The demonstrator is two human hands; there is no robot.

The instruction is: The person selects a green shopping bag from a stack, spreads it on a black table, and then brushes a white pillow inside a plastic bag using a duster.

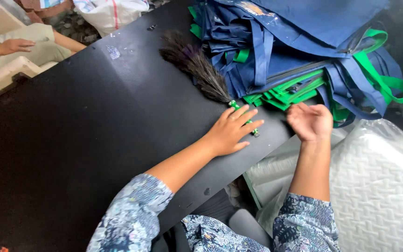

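On the black table (71, 140), the person's left hand (232, 130) lies flat, fingers spread over the green handle of a dark feather duster (197, 67), resting on it rather than gripping. Just beside it, the right hand (311, 122) hovers at the table's edge, palm up, fingers loosely curled and holding nothing, close to a stack of blue bags with green straps (304, 51). Clear plastic wrapping (378, 182) lies below. Another person's hand (16, 45) rests far left.
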